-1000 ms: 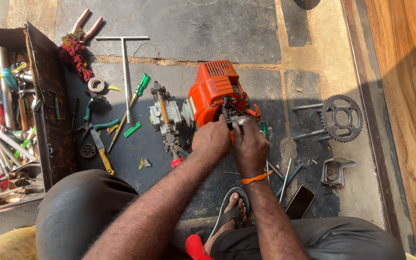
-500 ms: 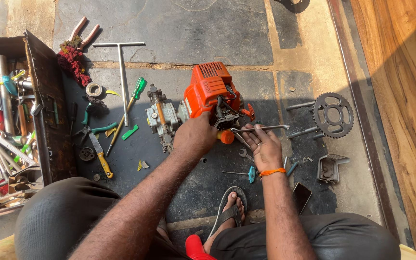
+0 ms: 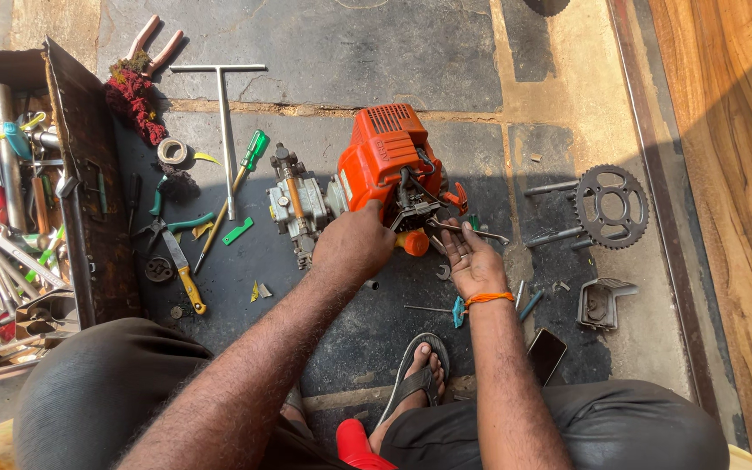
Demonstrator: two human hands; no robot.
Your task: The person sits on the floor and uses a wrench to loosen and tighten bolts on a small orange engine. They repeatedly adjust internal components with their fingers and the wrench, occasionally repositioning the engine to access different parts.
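Fingers of my left hand (image 3: 354,248) clamp the engine (image 3: 385,165) to steady it on the floor; my right hand (image 3: 472,261) lies palm-up, fingers apart, cradling a spanner (image 3: 467,230).

A sprocket (image 3: 612,205) lies right; a toolbox (image 3: 19,209) stands left.

the small engine (image 3: 376,178) wears a glossy orange plastic cover over dull grey cast metal. at its five o'clock lies a slim bare-metal spanner (image 3: 467,231), faintly shiny. at three o'clock the sprocket (image 3: 611,206) is dark, matt steel. at nine o'clock a screwdriver (image 3: 241,174) has a smooth green plastic handle. the floor (image 3: 350,52) is rough, matt grey stone; the toolbox (image 3: 89,200) is rusty, dull metal.
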